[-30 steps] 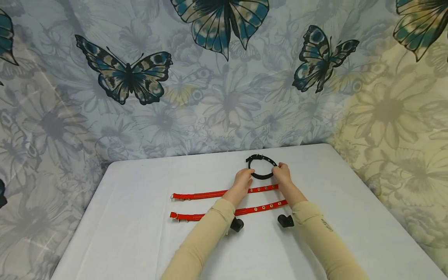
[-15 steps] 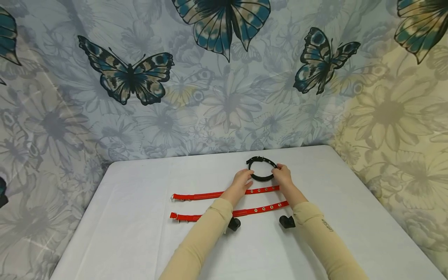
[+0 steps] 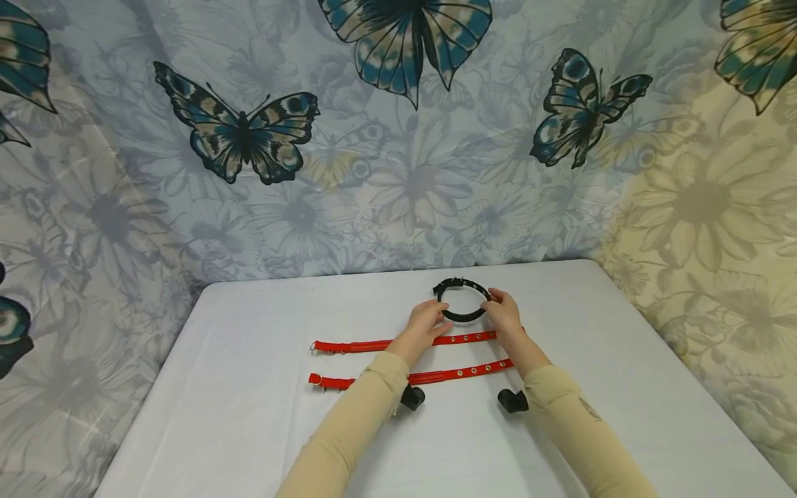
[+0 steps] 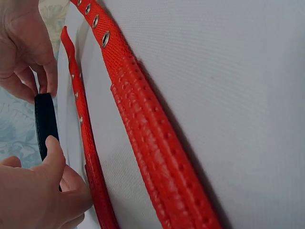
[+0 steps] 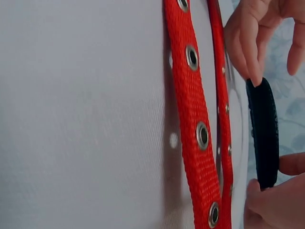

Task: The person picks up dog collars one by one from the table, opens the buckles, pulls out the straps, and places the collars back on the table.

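A black collar, buckled into a ring, is held at the far side of the table. My left hand pinches its left side between thumb and fingers; my right hand pinches its right side. The buckle lies on the ring's far side. In the left wrist view, the outer face of the black collar spans the two hands. Two red collars lie stretched out under my forearms: a farther red collar and a nearer red collar, both with metal eyelets. My sleeves and hands partly cover them.
A white cloth covers the table. Behind its far edge hangs a butterfly-patterned backdrop. Black wrist devices sit at the cuffs, above the cloth.
Both hands keep their pinch on the black collar, which has shifted slightly left relative to the red collars. The head view has turned a little left.
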`<state>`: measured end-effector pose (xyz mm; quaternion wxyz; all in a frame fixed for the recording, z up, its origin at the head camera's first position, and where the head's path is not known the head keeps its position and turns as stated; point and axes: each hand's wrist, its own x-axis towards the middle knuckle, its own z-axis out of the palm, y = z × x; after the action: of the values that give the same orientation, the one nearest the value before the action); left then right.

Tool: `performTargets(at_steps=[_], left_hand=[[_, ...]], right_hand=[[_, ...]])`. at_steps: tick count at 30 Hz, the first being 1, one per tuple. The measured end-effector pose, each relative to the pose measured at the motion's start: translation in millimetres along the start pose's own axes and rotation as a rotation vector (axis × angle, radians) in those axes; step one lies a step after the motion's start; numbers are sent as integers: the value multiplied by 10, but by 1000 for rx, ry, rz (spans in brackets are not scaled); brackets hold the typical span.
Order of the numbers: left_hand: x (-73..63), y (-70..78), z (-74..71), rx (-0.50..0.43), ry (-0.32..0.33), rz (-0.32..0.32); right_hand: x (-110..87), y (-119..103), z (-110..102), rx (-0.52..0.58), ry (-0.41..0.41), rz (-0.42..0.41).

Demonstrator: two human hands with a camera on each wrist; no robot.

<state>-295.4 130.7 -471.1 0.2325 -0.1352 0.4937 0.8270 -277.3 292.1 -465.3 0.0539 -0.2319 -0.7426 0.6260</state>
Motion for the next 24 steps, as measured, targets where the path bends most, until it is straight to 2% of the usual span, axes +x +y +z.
performTargets(at_steps=[4, 9, 17, 24], left_hand=[[-30, 20, -37, -41, 18, 22], [-117, 65, -78, -46, 33, 47], [-297, 105, -227, -26, 46, 60], [-413, 143, -397, -25, 50, 104]], right_hand=[[-72, -20, 31, 71, -2, -14], [-184, -66, 67, 138, -15, -29], [-363, -78, 117, 230, -93, -15], [-517, -98, 207, 267, -154, -77]])
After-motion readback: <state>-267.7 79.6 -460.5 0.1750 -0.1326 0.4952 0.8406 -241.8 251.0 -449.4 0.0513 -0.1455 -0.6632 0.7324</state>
